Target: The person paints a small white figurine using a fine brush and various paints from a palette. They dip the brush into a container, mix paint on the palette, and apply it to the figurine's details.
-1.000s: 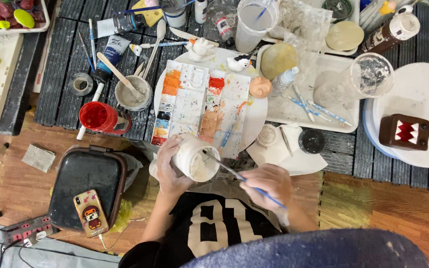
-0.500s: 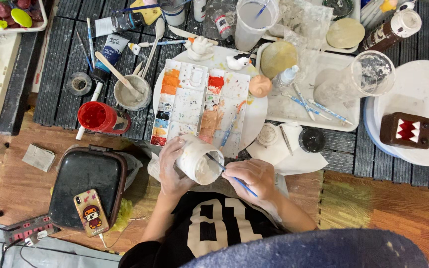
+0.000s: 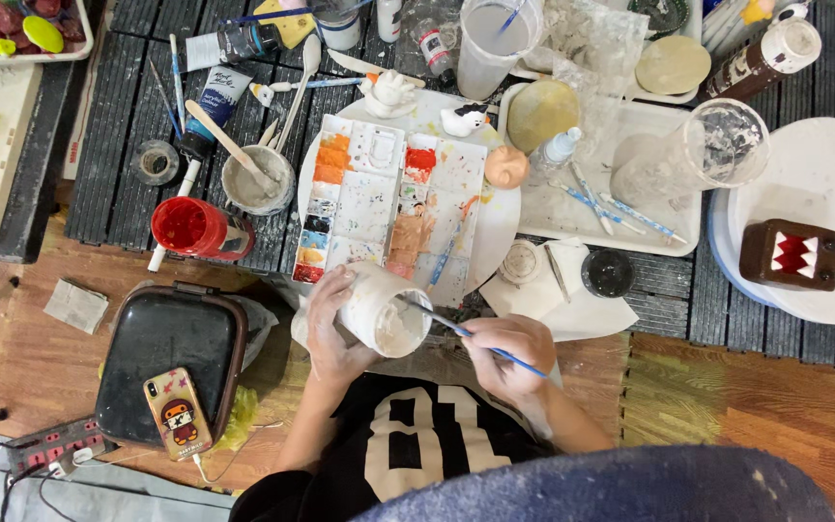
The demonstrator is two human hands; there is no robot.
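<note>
My left hand [image 3: 329, 324] grips a white ceramic cup [image 3: 386, 314], tilted on its side with the mouth facing right. My right hand [image 3: 509, 353] holds a thin blue-handled paintbrush [image 3: 480, 340]; its tip reaches into the cup's mouth. Both hands hover at the near edge of the dark slatted work surface [image 3: 108, 145], just below a white paint palette [image 3: 379, 198] with orange, red and blue wells. The palette rests on a round white plate [image 3: 500, 227].
A red cup [image 3: 190, 228], a grey bowl with a stick [image 3: 255, 182], paint tubes and brushes lie left of the palette. A phone [image 3: 178, 413] rests on a black case [image 3: 168, 358]. A white tray [image 3: 582, 217], a clear jar [image 3: 717, 150] and a brown box figure [image 3: 790, 254] sit right.
The cup has tipped further so its mouth shows more. My right hand slid left toward the cup, then back a little to the right, with the brush tip staying at the opening.
</note>
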